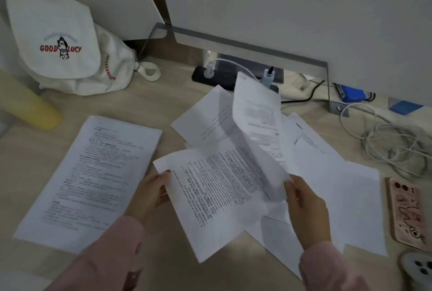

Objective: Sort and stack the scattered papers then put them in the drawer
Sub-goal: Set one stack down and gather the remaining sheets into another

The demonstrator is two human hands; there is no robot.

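Observation:
A printed sheet [210, 197] is held up over the floor, with my left hand [152, 194] gripping its left edge. My right hand [304, 206] pinches the lower end of a second printed sheet [257, 117] that curls upward behind the first. A neat stack of printed papers [93, 173] lies flat on the floor to the left. Several loose sheets [339, 185] lie scattered and overlapping under and right of my hands. Another sheet [203, 115] lies behind them. No drawer can be made out.
A white tote bag [56, 40] leans at the back left beside a yellow cylinder [25, 106]. A black power strip [222, 75] and tangled cables [392, 145] lie near the wall. A pink phone case [406, 213] lies at the right, with a blue box [353, 94] behind.

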